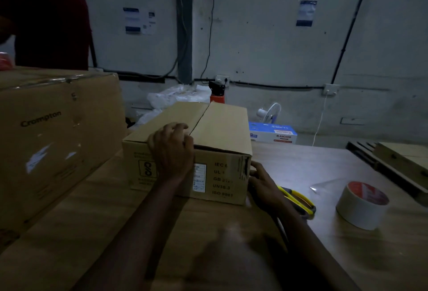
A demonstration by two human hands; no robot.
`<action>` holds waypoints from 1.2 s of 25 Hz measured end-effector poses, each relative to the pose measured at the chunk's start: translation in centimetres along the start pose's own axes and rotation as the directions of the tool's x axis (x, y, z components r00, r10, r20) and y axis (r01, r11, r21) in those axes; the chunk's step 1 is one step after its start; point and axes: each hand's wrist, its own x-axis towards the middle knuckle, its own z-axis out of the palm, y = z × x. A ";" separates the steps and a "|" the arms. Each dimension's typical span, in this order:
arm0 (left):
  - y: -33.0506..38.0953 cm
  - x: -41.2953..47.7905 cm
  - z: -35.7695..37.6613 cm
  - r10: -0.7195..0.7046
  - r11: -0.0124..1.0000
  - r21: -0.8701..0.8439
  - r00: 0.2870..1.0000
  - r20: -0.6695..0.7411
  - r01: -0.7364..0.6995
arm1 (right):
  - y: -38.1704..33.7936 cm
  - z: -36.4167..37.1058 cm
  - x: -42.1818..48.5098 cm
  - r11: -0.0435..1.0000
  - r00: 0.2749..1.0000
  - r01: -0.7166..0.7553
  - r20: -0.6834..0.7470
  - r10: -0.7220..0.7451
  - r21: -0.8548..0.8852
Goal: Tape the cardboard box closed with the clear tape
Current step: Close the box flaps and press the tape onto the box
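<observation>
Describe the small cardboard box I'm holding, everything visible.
The box is brown cardboard, flat on the table beside a bigger box. Its top flaps are folded down, meeting at a centre seam with no tape visible. The near side has printed marks and a white label. The left hand curls over the near top edge; the right hand touches the near right corner.

We record the cardboard box as matt brown corrugated board; its front carries a white paper label with a faint sheen. The larger carton is the same matt board, with glossy clear tape along its top edge. The table presents a smooth, lightly reflective wood-grain surface. The tape roll looks smooth and pale, its core red-printed. The scissors have glossy yellow plastic handles. A clear film scrap glints. The plastic bags are white and crinkled. The wall is matt and stained.
</observation>
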 end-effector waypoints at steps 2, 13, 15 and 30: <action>-1.7 -0.2 0.3 -0.010 0.999 0.042 0.999 -0.048 0.012 | 0.1 0.7 0.5 0.997 0.990 0.014 -0.142 -0.024 -0.070; -4.5 -1.2 0.1 -0.566 0.822 -0.144 0.820 -0.087 0.552 | -1.6 1.6 4.6 0.954 0.932 -0.300 -0.217 0.290 -0.014; -4.6 -1.1 0.2 -0.599 0.797 -0.138 0.798 -0.060 0.588 | -1.6 2.2 4.8 0.944 0.936 -0.292 -0.248 0.249 -0.154; -1.3 5.6 -0.8 -0.764 0.602 -0.357 0.646 0.003 0.714 | -6.7 -0.5 5.9 0.995 0.956 0.026 -0.290 -0.052 -0.095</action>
